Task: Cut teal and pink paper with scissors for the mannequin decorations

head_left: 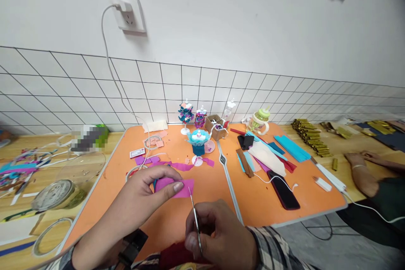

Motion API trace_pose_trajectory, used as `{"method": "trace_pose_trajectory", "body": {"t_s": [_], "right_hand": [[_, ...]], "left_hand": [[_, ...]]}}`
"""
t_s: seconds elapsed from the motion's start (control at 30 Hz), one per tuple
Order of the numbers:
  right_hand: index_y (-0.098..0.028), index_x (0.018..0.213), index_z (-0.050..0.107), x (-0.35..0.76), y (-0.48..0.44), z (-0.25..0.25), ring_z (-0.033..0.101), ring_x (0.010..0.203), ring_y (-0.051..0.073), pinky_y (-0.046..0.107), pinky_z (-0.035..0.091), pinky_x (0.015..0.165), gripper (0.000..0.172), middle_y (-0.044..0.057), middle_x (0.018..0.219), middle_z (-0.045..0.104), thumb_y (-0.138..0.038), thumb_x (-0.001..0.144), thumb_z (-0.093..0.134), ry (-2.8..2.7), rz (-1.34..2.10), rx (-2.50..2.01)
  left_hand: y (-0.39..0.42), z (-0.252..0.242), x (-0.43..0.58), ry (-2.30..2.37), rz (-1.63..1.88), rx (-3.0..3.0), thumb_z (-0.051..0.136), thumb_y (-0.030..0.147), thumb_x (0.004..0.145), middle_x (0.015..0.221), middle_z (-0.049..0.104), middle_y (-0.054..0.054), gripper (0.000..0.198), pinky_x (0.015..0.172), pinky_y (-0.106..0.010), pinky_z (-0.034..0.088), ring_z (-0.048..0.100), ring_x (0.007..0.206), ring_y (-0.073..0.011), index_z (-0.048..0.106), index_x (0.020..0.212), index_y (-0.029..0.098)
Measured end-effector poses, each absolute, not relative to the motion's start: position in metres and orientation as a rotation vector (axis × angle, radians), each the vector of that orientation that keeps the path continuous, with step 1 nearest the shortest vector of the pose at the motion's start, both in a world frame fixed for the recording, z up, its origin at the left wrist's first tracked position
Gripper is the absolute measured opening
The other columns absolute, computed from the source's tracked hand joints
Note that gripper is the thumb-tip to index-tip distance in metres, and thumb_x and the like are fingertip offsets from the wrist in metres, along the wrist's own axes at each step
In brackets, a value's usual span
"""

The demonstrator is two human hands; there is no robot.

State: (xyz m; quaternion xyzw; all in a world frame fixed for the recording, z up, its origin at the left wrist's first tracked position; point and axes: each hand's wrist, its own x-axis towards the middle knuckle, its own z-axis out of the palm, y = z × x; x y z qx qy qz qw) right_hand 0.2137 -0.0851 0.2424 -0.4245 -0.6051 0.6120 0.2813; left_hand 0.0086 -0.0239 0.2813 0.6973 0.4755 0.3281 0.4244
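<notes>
My left hand (142, 200) pinches a small magenta piece of paper (182, 187) between thumb and fingers, low over the orange folding table (171, 219). My right hand (218, 234) is closed on thin metal tweezers (195, 215), whose tip points up at the paper's lower right edge. More magenta scraps (177, 165) lie just beyond. Behind them stands a small blue paper flower (198, 140) on a white stand.
Coloured paper strips (284, 147), a black phone (284, 194) on a white cable, a cardboard box (215, 125) and a green bottle (259, 120) sit at the right. Another person's forearm (360, 173) rests far right. Tape rolls (53, 194) and a wall-socket cable (110, 67) lie left.
</notes>
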Motion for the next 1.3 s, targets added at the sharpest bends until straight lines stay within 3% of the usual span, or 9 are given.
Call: {"method": "trace_pose_trajectory", "body": {"t_s": [0.73,1.3], "right_hand": [[-0.015,0.076,0.070,0.216,-0.084,0.242,0.046,0.052,0.008,0.020,0.032,0.049,0.020,-0.004,0.058,0.057,-0.035,0.074,0.075,-1.641,1.646,-1.109],[-0.015,0.076,0.067,0.214,-0.085,0.238,0.049,0.053,0.009,0.020,0.033,0.050,0.020,-0.003,0.061,0.060,-0.034,0.078,0.073,-1.599,1.673,-1.079]], "left_hand": [[-0.021,0.275,0.005,1.160,0.832,1.696,0.072,0.040,0.086,0.073,0.075,-0.001,0.018,0.061,-0.026,0.057,0.069,0.064,-0.0178,0.077,0.081,0.024],[-0.022,0.281,0.008,1.207,0.829,1.797,0.071,0.036,0.084,0.068,0.073,0.002,0.016,0.057,-0.023,0.047,0.062,0.063,-0.0158,0.076,0.075,0.025]]}}
